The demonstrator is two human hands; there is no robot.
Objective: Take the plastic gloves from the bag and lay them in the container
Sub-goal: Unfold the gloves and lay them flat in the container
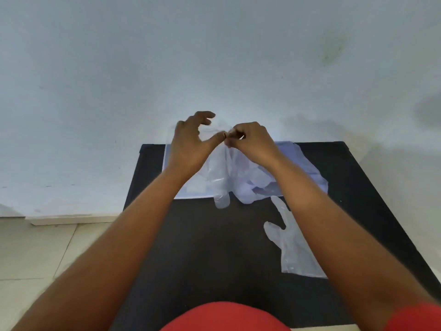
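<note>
A clear plastic glove [220, 177] hangs from both my hands above the far part of the black table [205, 247]. My left hand [191, 144] pinches its top edge with thumb and forefinger, the other fingers spread. My right hand [250, 142] is closed on the same edge, right beside the left thumb. Below them lies a pale bluish plastic bag [307, 168], crumpled at its right side. A second clear glove [293, 244] lies flat on the table at the right, partly under my right forearm. No container can be made out.
The small black table stands against a white wall [214, 56]. Pale floor tiles [35, 254] and a skirting strip show at the left. My red shirt [226, 316] fills the bottom edge.
</note>
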